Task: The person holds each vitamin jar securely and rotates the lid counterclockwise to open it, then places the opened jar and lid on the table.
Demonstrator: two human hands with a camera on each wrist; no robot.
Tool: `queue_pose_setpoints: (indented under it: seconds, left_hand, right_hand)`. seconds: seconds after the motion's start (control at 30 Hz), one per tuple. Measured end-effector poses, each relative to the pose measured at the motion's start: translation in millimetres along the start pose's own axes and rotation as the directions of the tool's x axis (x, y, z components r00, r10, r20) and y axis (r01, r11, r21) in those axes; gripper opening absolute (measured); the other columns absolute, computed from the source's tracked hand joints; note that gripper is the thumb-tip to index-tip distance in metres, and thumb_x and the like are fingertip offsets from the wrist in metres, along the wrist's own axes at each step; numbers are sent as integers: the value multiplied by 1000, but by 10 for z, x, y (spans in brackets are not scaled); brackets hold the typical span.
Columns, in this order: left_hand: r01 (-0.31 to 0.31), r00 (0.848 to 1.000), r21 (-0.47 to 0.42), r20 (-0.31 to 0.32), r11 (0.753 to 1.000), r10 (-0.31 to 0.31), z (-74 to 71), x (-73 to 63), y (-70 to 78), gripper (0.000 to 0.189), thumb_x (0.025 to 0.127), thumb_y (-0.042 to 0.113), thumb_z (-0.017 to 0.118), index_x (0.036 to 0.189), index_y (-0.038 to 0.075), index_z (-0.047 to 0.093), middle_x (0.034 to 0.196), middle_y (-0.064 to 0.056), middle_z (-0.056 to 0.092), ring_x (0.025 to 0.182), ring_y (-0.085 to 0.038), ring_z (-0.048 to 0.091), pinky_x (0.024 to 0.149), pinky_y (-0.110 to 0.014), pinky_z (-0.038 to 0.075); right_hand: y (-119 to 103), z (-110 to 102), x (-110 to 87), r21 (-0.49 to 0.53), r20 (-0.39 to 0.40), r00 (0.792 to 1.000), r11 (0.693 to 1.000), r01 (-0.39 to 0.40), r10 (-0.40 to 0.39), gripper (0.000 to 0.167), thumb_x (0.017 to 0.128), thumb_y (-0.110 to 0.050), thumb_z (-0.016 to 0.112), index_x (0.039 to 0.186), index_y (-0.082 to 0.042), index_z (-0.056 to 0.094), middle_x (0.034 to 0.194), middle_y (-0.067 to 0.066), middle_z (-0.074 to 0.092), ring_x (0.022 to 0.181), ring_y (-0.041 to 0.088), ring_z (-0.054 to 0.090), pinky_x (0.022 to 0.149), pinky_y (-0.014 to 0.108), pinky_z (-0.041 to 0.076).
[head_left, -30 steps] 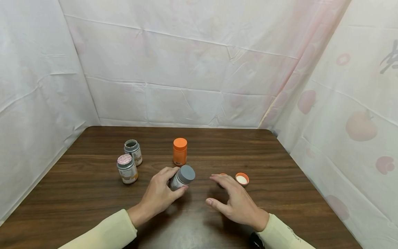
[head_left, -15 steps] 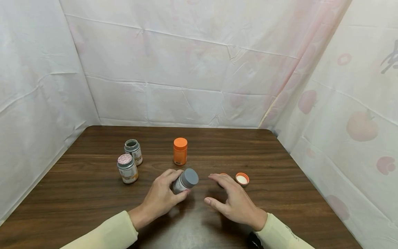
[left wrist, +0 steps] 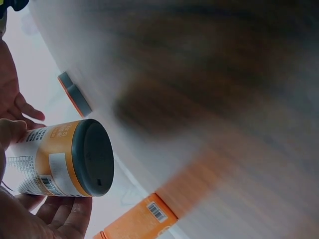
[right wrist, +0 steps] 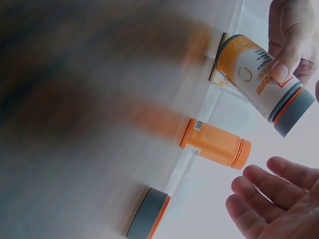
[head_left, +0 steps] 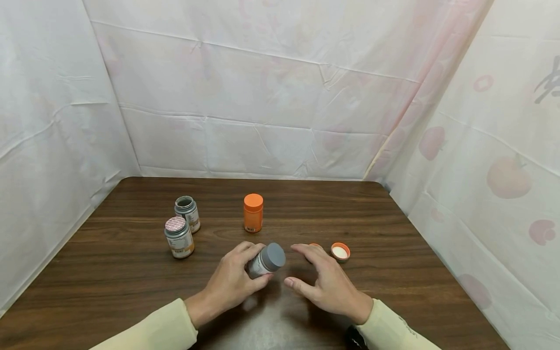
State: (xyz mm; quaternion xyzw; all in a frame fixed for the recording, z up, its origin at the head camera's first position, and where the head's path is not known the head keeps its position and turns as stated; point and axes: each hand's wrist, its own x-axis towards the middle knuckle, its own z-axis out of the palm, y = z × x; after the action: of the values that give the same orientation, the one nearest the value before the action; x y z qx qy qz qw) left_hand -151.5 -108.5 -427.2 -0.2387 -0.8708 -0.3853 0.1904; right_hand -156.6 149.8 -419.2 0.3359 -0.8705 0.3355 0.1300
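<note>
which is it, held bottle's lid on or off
On: head and right wrist views show the grey lid capping the bottle the left hand grips; how tight, I cannot tell.

You are facing creased white sheeting [head_left: 262,92] beyond your right hand [head_left: 333,286], a brown wood-grain counter [head_left: 315,209] lying beneath.

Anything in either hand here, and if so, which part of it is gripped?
The left hand holds the grey-capped bottle by its labelled body, below the cap. The right hand holds nothing.
</note>
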Motion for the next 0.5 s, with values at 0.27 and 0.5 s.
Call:
queue_pose_setpoints:
  seconds: [0.27, 0.5]
  left_hand:
    - [-24, 1000, 13, 15, 1000, 24, 42, -14, 52, 54, 71, 24, 95, 119, 19, 72, 106, 9, 63, 88, -6, 62, 75, -28, 54]
    - [-9, 999, 19, 44, 1000, 8, 73, -27, 91, 52, 71, 25, 95, 118, 19, 72, 104, 11, 62, 87, -5, 61, 75, -27, 54]
  right_hand:
    - [-40, 20, 31, 18, -16, 1000, 1000, 18, -18, 66, 90, -50, 77, 145, -24, 52, 139, -13, 57, 126, 9, 54, 98, 39, 51]
    - [-60, 44, 68, 38, -26, 997, 997, 74, -73, 65, 92, -45, 77, 145, -18, 52, 134, -2, 64, 122, 19, 60, 99, 42, 49]
